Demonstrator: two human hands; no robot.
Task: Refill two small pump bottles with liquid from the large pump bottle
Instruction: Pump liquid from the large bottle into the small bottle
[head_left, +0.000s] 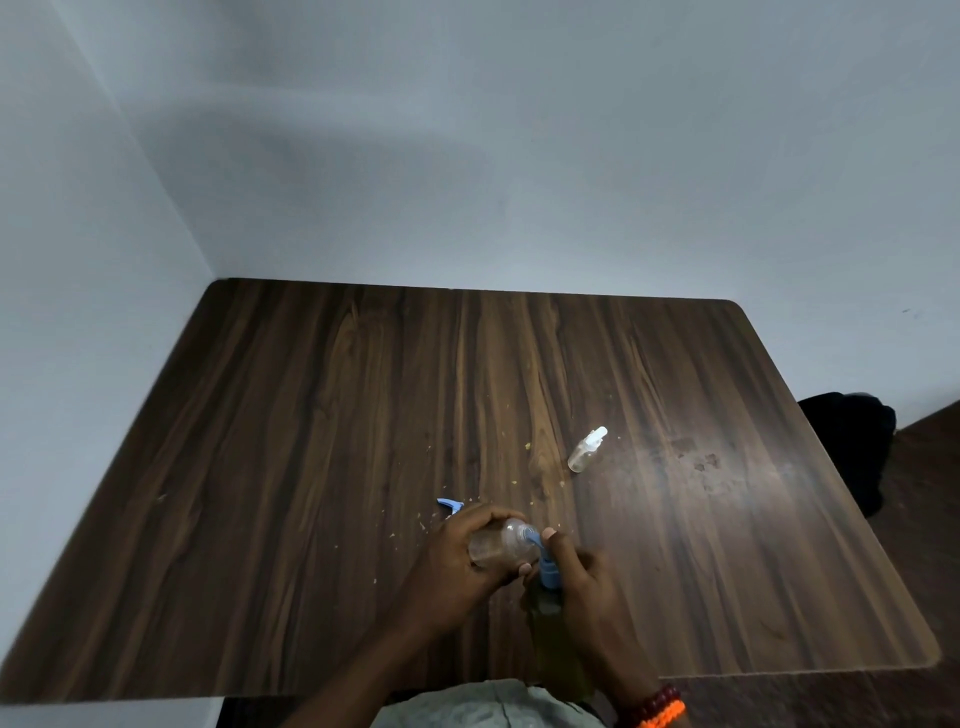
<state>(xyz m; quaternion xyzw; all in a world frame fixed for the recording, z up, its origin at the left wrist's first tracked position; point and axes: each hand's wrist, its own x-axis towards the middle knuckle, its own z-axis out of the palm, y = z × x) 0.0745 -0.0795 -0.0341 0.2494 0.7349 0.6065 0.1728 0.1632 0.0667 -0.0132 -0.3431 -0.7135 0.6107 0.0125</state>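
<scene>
My left hand (457, 561) grips a small clear bottle (506, 543), tilted on its side with its open neck toward the right. My right hand (587, 587) holds the large dark bottle (558, 639) by its top, the thumb near its blue pump head (545, 566). The blue spout reaches into the small bottle's neck. A blue spray cap (449, 505) lies on the table just behind my left hand. A second small clear bottle (587, 451) with a white pump top lies on its side farther back, to the right.
The dark wooden table (311, 441) stands in a corner of pale walls. Small crumbs are scattered around the bottles, and dull smudges mark the table's right side. A black object (857, 441) sits on the floor past the right edge.
</scene>
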